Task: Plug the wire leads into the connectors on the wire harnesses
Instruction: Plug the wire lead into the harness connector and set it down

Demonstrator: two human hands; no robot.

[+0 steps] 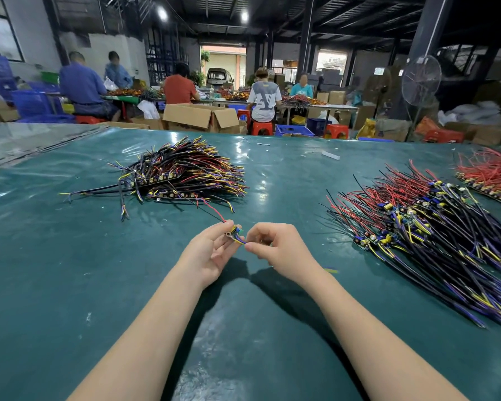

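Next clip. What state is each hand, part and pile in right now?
Left hand: grips the small yellow-and-blue component board, held above the green table mat.
Right hand: pinches the purple-and-yellow wire lead at the board.
Black-red-yellow wire pile: heaped, untouched.
Red-black-purple harness pile: fanned out, untouched.
Brown cardboard box: flaps open.

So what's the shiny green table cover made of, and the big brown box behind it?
The green table cover looks like soft plastic or vinyl sheet: it is glossy, wrinkled and mirrors the ceiling lights. The open brown box looks like corrugated cardboard: matte tan, with folded flaps.
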